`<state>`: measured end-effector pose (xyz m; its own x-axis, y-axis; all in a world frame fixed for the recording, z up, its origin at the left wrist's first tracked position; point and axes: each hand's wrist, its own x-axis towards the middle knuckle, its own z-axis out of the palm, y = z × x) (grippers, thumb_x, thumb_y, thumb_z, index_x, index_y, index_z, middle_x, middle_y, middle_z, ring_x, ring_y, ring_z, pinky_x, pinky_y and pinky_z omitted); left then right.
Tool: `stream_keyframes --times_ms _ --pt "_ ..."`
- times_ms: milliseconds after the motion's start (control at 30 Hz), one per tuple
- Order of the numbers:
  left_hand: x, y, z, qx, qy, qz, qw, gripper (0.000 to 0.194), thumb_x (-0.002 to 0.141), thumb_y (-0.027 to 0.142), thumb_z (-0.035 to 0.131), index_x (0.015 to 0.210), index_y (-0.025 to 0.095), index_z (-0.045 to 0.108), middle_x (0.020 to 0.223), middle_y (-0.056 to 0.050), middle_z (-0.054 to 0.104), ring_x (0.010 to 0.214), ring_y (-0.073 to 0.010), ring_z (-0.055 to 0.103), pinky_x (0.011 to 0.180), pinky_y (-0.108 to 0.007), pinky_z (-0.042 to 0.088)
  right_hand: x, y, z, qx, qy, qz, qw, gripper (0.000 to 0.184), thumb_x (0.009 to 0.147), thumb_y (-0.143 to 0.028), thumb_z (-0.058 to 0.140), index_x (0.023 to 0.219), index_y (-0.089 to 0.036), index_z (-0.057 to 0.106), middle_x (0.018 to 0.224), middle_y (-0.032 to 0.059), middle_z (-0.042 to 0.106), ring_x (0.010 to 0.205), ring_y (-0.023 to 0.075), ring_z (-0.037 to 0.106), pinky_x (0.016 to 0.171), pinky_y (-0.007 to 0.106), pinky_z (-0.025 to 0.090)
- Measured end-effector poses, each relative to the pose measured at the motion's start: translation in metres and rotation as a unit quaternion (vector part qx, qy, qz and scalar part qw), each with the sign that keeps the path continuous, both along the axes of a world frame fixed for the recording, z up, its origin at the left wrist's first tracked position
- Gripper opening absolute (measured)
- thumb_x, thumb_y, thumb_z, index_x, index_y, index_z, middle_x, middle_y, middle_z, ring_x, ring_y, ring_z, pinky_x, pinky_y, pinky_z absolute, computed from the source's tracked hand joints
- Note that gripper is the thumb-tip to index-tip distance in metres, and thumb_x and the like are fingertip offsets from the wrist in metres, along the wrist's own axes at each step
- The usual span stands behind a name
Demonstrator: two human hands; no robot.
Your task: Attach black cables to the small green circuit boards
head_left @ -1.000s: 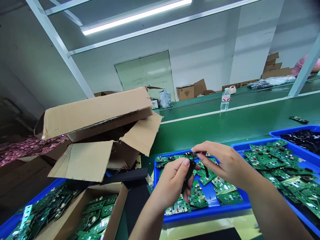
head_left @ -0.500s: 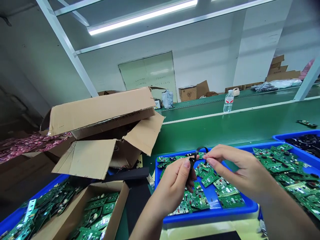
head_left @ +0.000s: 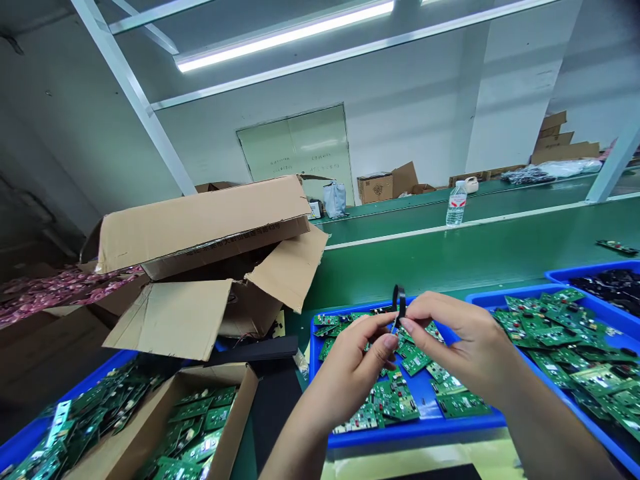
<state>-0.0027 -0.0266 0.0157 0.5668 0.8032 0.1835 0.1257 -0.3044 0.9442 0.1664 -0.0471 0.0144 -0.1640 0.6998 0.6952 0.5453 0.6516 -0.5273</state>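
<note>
First of all, this is a long factory room with white walls, a pale double door (head_left: 293, 150) at the far side and a bright ceiling lamp (head_left: 285, 37) above. A long green conveyor bench (head_left: 425, 257) crosses the view, and a plastic water bottle (head_left: 456, 204) stands on its far part. On the left side, a big open cardboard box (head_left: 200, 227) has its flaps bent outward, and pink packed items (head_left: 60, 288) lie beside it. Lower, a blue tray (head_left: 30, 433) and a smaller cardboard box (head_left: 240, 413) both hold green circuit boards. In front of the person are two more blue trays with many such boards: the middle tray (head_left: 450, 421) and the right tray (head_left: 565, 288), and behind the right tray is a third blue tray (head_left: 595, 268) with dark parts. Both hands are above the middle tray, close together. A small black strip (head_left: 399, 303), bent in a narrow loop, stands upright between them, over the boards and not touching them. The left hand (head_left: 345, 380) pinches its lower end with thumb and index finger, and the right hand (head_left: 460, 347) pinches it from the other side, with thumb and index finger pressed toward each other. The other fingers stay loosely curled, not spread.
</note>
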Motion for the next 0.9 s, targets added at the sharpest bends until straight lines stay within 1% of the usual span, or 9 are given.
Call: stream_keyframes --times_ms 100,200,333,467,567,633,700,767,900 --pt "0.001 0.003 -0.003 -0.006 -0.001 0.008 1.0 0.036 0.089 0.033 0.048 0.12 0.019 0.058 0.099 -0.008 0.06 0.069 -0.0134 0.057 0.065 -0.027 0.05 -0.001 0.002 -0.001 0.011 -0.02 0.0 1.0 0.018 0.089 -0.015 0.044 0.076 -0.019 0.055 0.07 0.0031 0.06 0.065 0.0154 0.055 0.062 0.029 0.044" --pt "0.0 0.007 -0.006 0.036 0.025 0.026 0.999 0.036 0.088 0.034 0.05 0.12 0.02 0.058 0.097 -0.008 0.062 0.074 -0.0163 0.057 0.07 -0.03 0.05 0.001 0.002 -0.001 0.005 -0.025 0.009 1.0 0.018 0.089 -0.015 0.044 0.078 -0.019 0.058 0.073 0.0037 0.061 0.067 0.0158 0.056 0.063 0.029 0.045" --pt "-0.002 0.011 -0.008 0.124 0.03 0.074 0.989 0.034 0.089 0.033 0.05 0.121 0.023 0.056 0.098 -0.008 0.06 0.09 -0.021 0.057 0.079 -0.034 0.048 0.012 0.003 -0.003 -0.074 -0.006 0.085 0.994 0.016 0.088 -0.019 0.048 0.094 -0.02 0.063 0.083 0.0045 0.065 0.075 0.016 0.059 0.068 0.029 0.048" --pt "-0.004 0.01 -0.007 0.25 0.01 0.1 0.963 0.032 0.088 0.029 0.054 0.12 0.024 0.056 0.108 -0.008 0.052 0.102 -0.0214 0.053 0.087 -0.035 0.047 0.022 0.014 -0.008 -0.18 0.134 0.205 0.953 0.026 0.086 -0.024 0.053 0.11 -0.02 0.059 0.081 0.0032 0.064 0.074 0.0142 0.061 0.067 0.027 0.052" --pt "-0.005 0.008 -0.006 0.338 0.019 0.133 0.932 0.033 0.086 0.025 0.057 0.119 0.026 0.056 0.107 -0.008 0.048 0.102 -0.0204 0.051 0.088 -0.034 0.048 0.022 0.025 -0.011 -0.232 0.242 0.237 0.912 0.034 0.084 -0.027 0.057 0.117 -0.021 0.054 0.079 0.0016 0.063 0.069 0.0118 0.061 0.066 0.025 0.052" --pt "-0.006 0.008 -0.006 0.381 0.022 0.141 0.914 0.034 0.086 0.022 0.058 0.119 0.026 0.055 0.105 -0.007 0.047 0.102 -0.0204 0.052 0.086 -0.034 0.05 0.019 0.03 -0.012 -0.268 0.269 0.24 0.894 0.03 0.082 -0.032 0.062 0.109 -0.02 0.059 0.076 0.0013 0.063 0.067 0.0111 0.06 0.064 0.024 0.052" --pt "-0.007 0.009 -0.006 0.435 0.022 0.134 0.89 0.036 0.085 0.02 0.058 0.12 0.026 0.055 0.102 -0.007 0.048 0.103 -0.0212 0.053 0.087 -0.037 0.051 0.014 0.03 -0.012 -0.294 0.278 0.252 0.879 0.025 0.081 -0.04 0.063 0.093 -0.017 0.064 0.07 0.0012 0.062 0.063 0.0108 0.059 0.06 0.023 0.05" --pt "-0.008 0.01 -0.005 0.49 0.024 0.129 0.862 0.037 0.085 0.018 0.058 0.121 0.026 0.054 0.099 -0.006 0.05 0.103 -0.0217 0.054 0.089 -0.041 0.051 0.011 0.029 -0.012 -0.312 0.273 0.281 0.866 0.031 0.08 -0.046 0.063 0.078 -0.015 0.064 0.064 0.0013 0.061 0.06 0.0113 0.058 0.059 0.023 0.049" --pt "-0.011 0.012 -0.005 0.549 0.033 0.142 0.823 0.034 0.085 0.017 0.058 0.119 0.024 0.056 0.096 -0.005 0.052 0.1 -0.0213 0.056 0.09 -0.046 0.05 0.011 0.025 -0.014 -0.324 0.265 0.315 0.852 0.038 0.078 -0.053 0.063 0.073 -0.015 0.064 0.058 0.0007 0.06 0.054 0.0116 0.058 0.055 0.024 0.048"
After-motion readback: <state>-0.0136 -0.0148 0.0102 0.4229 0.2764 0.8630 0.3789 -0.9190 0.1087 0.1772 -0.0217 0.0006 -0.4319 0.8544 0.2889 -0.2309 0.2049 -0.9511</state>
